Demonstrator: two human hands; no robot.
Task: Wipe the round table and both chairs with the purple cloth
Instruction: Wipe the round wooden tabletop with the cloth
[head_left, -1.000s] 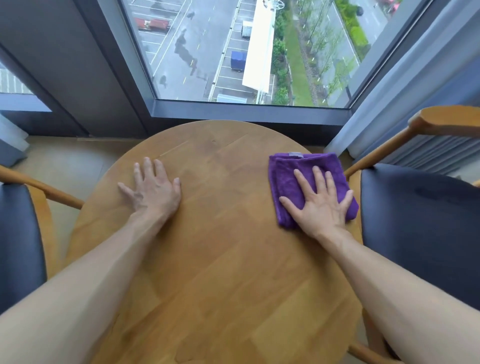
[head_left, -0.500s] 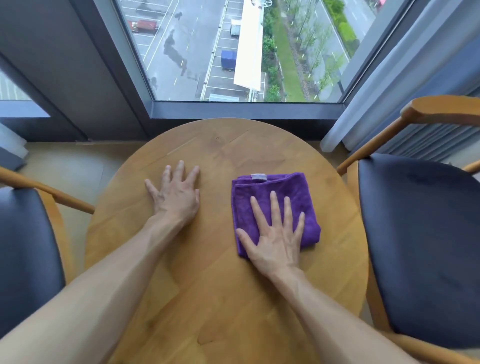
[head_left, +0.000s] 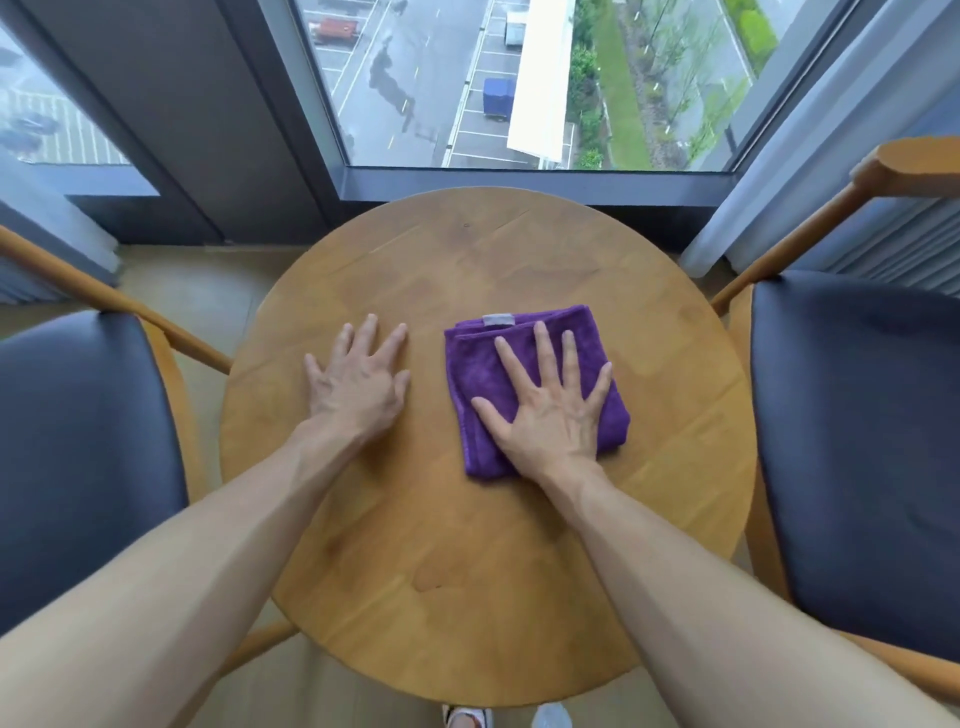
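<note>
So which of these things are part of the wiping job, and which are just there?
Part of the job:
purple cloth, under the right hand
round table, with the left hand flat on it
left chair
right chair

Just there:
window
curtain
shoes

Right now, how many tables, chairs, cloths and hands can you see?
Table: 1
Chairs: 2, left chair and right chair
Cloth: 1
Hands: 2, left hand flat on the table, right hand flat on the cloth
Total: 6
</note>
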